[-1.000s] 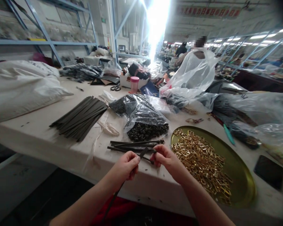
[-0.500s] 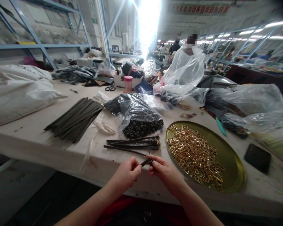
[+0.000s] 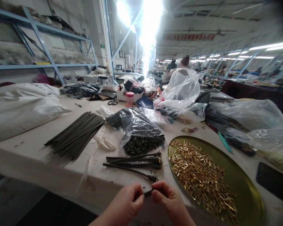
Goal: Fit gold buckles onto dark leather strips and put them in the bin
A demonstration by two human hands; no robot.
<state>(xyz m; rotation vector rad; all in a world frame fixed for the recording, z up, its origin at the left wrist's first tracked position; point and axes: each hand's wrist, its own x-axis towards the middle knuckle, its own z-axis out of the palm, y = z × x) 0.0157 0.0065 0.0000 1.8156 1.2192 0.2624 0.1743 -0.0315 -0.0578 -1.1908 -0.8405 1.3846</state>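
My left hand (image 3: 124, 205) and my right hand (image 3: 168, 202) meet at the bottom of the head view, in front of the table edge. Both pinch the end of a thin dark strap (image 3: 148, 192) between thumb and fingertips; the rest of the strap is hidden below. Just beyond my hands lie a few finished dark straps (image 3: 134, 161) with small fittings on their ends. A round gold tray (image 3: 240, 185) holding several small gold buckles (image 3: 198, 175) sits right of my right hand. An open clear bag of small dark rings (image 3: 142, 142) lies behind the straps.
A stack of flat dark straps (image 3: 76, 135) lies left of centre. A big white sack (image 3: 21, 108) fills the left. Clear plastic bags (image 3: 247, 116), a black phone (image 3: 272, 180), scissors (image 3: 112, 102) and a pink cup (image 3: 129, 98) stand further off. A person (image 3: 182, 67) works behind. Blue shelving (image 3: 44, 64) lines the left wall.
The camera tilted up, so my hands sit lower in the picture. Both hands drew closer together along the strap, and only a short piece now shows between the fingertips.
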